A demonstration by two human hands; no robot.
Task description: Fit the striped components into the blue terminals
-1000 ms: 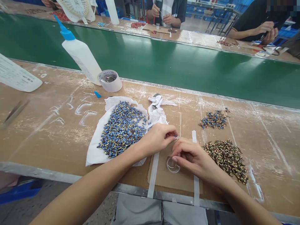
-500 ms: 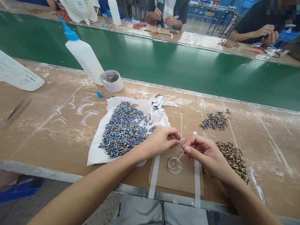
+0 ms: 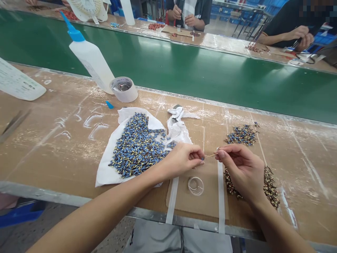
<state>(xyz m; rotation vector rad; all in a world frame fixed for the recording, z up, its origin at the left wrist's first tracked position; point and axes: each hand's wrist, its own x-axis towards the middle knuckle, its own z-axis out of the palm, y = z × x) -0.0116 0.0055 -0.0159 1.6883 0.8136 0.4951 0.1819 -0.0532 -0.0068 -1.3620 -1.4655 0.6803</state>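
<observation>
My left hand (image 3: 181, 159) pinches a tiny blue piece (image 3: 202, 159) between thumb and forefinger. My right hand (image 3: 242, 170) pinches a thin wooden stick (image 3: 211, 155) whose tip touches that piece. Below them a small clear round dish (image 3: 195, 185) sits on a taped cardboard sheet (image 3: 205, 200). A heap of blue pieces (image 3: 137, 144) lies on white paper (image 3: 105, 168) to the left. A dark brown heap (image 3: 268, 184) lies under and beside my right wrist. A smaller blue pile (image 3: 241, 135) sits farther back.
A white squeeze bottle with a blue cap (image 3: 89, 58) and a tape roll (image 3: 123, 89) stand near the green conveyor belt (image 3: 200, 66). A paper sheet (image 3: 18, 82) and tweezers (image 3: 13, 123) lie at far left. Other people work across the belt (image 3: 188, 15).
My right hand has lifted the stick out of the clear dish and brought its tip up to the blue piece in my left fingers. The left hand barely moved.
</observation>
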